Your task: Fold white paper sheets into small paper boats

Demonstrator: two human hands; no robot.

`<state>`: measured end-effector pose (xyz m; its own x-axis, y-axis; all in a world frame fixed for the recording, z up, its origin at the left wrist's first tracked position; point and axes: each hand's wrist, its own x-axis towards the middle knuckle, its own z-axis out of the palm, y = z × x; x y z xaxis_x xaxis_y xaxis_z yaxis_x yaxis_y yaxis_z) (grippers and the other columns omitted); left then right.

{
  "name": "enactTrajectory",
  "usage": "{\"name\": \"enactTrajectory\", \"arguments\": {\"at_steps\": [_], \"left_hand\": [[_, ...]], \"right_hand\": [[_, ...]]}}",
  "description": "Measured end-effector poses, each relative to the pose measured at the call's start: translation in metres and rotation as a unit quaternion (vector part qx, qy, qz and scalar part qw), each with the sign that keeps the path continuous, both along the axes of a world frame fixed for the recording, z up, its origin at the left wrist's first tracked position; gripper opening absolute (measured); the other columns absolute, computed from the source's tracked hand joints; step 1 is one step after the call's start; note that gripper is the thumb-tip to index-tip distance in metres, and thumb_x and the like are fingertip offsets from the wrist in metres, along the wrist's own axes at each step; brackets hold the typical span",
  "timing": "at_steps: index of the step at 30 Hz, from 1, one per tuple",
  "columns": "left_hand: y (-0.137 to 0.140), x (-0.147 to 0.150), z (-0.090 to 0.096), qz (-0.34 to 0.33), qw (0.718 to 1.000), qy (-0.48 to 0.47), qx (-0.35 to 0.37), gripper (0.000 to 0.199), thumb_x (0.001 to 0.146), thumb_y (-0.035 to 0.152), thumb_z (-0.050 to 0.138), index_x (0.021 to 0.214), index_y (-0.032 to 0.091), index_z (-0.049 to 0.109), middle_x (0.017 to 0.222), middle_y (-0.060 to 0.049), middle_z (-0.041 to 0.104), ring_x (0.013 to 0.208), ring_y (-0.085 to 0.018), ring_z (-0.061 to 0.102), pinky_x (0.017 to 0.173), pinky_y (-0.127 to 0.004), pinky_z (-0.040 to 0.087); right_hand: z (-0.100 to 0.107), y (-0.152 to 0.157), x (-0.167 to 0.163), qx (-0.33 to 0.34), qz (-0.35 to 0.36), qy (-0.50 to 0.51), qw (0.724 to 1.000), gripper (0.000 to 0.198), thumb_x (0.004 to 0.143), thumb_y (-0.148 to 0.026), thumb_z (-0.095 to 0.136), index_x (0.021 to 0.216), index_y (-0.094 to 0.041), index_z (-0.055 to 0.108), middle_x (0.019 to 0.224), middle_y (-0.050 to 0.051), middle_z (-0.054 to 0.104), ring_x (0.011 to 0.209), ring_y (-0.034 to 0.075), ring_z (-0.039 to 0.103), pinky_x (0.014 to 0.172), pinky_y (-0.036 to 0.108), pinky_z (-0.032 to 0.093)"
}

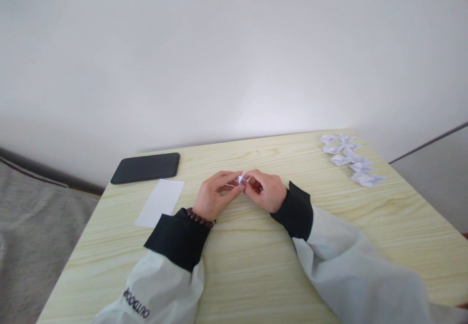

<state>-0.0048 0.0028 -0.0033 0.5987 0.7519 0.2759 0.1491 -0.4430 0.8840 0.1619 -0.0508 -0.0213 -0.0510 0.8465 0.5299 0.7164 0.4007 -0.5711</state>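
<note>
A small piece of folded white paper (pixel 240 180) is pinched between my two hands above the middle of the table. My left hand (pixel 215 192), with a dark beaded bracelet at the wrist, grips it from the left with thumb and fingers. From the right, my right hand (pixel 265 189) holds it between thumb and forefinger, the other fingers curled in. Most of the folded paper is hidden by my fingertips. Left of my left hand lies a flat white sheet of paper (pixel 163 201), its near edge close to my black cuff.
A black phone (pixel 145 167) lies at the table's back left. Several folded white paper shapes (pixel 347 157) sit in a cluster at the back right. The wood-grain table (pixel 248 270) meets a white wall (pixel 234 61) behind. Grey fabric (pixel 40 241) shows at the left.
</note>
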Motion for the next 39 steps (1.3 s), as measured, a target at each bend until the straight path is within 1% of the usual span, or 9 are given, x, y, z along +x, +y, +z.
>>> {"name": "enactTrajectory", "arguments": {"at_steps": [3, 8, 15, 24, 27, 29, 34, 36, 39], "left_hand": [[-0.002, 0.002, -0.002, 0.009, 1.000, -0.005, 0.020, 0.032, 0.078, 0.029, 0.061, 0.107, 0.016, 0.065, 0.100, -0.009, 0.063, 0.082, -0.015, 0.066, 0.072, -0.027, 0.059], [-0.005, 0.005, -0.002, 0.047, 0.994, 0.022, 0.096, 0.028, 0.077, 0.022, 0.059, 0.104, 0.015, 0.066, 0.098, -0.009, 0.063, 0.075, -0.012, 0.065, 0.069, -0.024, 0.058], [-0.005, 0.004, -0.002, 0.020, 0.995, 0.024, 0.091, 0.031, 0.078, 0.021, 0.057, 0.107, 0.015, 0.064, 0.102, -0.009, 0.060, 0.078, -0.012, 0.064, 0.067, -0.022, 0.058], [-0.006, 0.003, -0.002, -0.010, 0.995, 0.024, 0.097, 0.033, 0.077, 0.017, 0.054, 0.110, 0.015, 0.061, 0.106, -0.010, 0.059, 0.078, -0.013, 0.065, 0.072, -0.026, 0.058], [-0.005, 0.003, -0.004, -0.053, 0.992, 0.027, 0.110, 0.044, 0.073, 0.008, 0.051, 0.116, 0.015, 0.056, 0.114, -0.011, 0.056, 0.084, -0.014, 0.064, 0.076, -0.027, 0.057], [-0.004, 0.002, -0.006, -0.051, 0.989, 0.038, 0.131, 0.045, 0.073, 0.006, 0.049, 0.117, 0.016, 0.056, 0.116, -0.010, 0.056, 0.084, -0.013, 0.064, 0.076, -0.025, 0.057], [0.001, -0.001, -0.009, 0.013, 0.974, 0.079, 0.211, 0.026, 0.081, 0.013, 0.052, 0.105, 0.017, 0.060, 0.097, -0.006, 0.065, 0.078, -0.012, 0.063, 0.075, -0.026, 0.055], [0.001, -0.003, -0.009, 0.016, 0.968, 0.090, 0.235, 0.022, 0.081, 0.016, 0.054, 0.102, 0.017, 0.060, 0.090, -0.005, 0.066, 0.079, -0.013, 0.063, 0.076, -0.026, 0.054], [0.000, -0.004, -0.008, 0.010, 0.962, 0.100, 0.253, 0.019, 0.082, 0.019, 0.054, 0.100, 0.017, 0.060, 0.087, -0.004, 0.067, 0.078, -0.013, 0.063, 0.075, -0.025, 0.053]], "right_hand": [[-0.002, 0.001, -0.002, -0.002, -0.020, -0.025, 0.999, 0.014, 0.083, -0.027, 0.049, 0.073, -0.018, 0.056, 0.057, -0.001, 0.062, 0.047, 0.008, 0.053, 0.048, 0.018, 0.037], [-0.002, 0.002, -0.004, -0.050, -0.082, -0.077, 0.992, 0.012, 0.079, -0.028, 0.053, 0.072, -0.018, 0.054, 0.059, -0.002, 0.063, 0.050, 0.010, 0.056, 0.049, 0.020, 0.033], [0.003, 0.000, -0.003, -0.108, -0.072, -0.126, 0.983, 0.019, 0.083, -0.034, 0.052, 0.072, -0.019, 0.057, 0.062, -0.001, 0.064, 0.055, 0.012, 0.058, 0.050, 0.022, 0.028], [0.008, -0.002, -0.005, -0.118, -0.074, -0.148, 0.979, 0.014, 0.082, -0.028, 0.049, 0.076, -0.019, 0.058, 0.068, 0.000, 0.065, 0.060, 0.013, 0.059, 0.052, 0.024, 0.028], [0.008, -0.002, -0.004, -0.125, -0.078, -0.128, 0.981, 0.011, 0.081, -0.025, 0.050, 0.079, -0.019, 0.059, 0.065, -0.001, 0.064, 0.058, 0.013, 0.058, 0.053, 0.023, 0.029], [0.008, -0.001, -0.002, -0.131, -0.072, -0.099, 0.984, 0.012, 0.082, -0.025, 0.049, 0.077, -0.019, 0.058, 0.061, -0.002, 0.062, 0.055, 0.011, 0.056, 0.054, 0.022, 0.030], [0.007, 0.000, -0.001, -0.136, -0.074, -0.075, 0.985, 0.021, 0.081, -0.031, 0.052, 0.065, -0.018, 0.055, 0.055, -0.002, 0.058, 0.050, 0.010, 0.052, 0.052, 0.022, 0.030], [0.005, 0.000, -0.002, -0.130, -0.077, -0.067, 0.986, 0.022, 0.078, -0.033, 0.055, 0.061, -0.019, 0.054, 0.053, -0.003, 0.056, 0.049, 0.010, 0.051, 0.051, 0.021, 0.030], [0.004, 0.000, -0.003, -0.115, -0.077, -0.051, 0.989, 0.023, 0.074, -0.034, 0.059, 0.057, -0.019, 0.052, 0.050, -0.004, 0.053, 0.046, 0.008, 0.047, 0.049, 0.021, 0.028]]}}
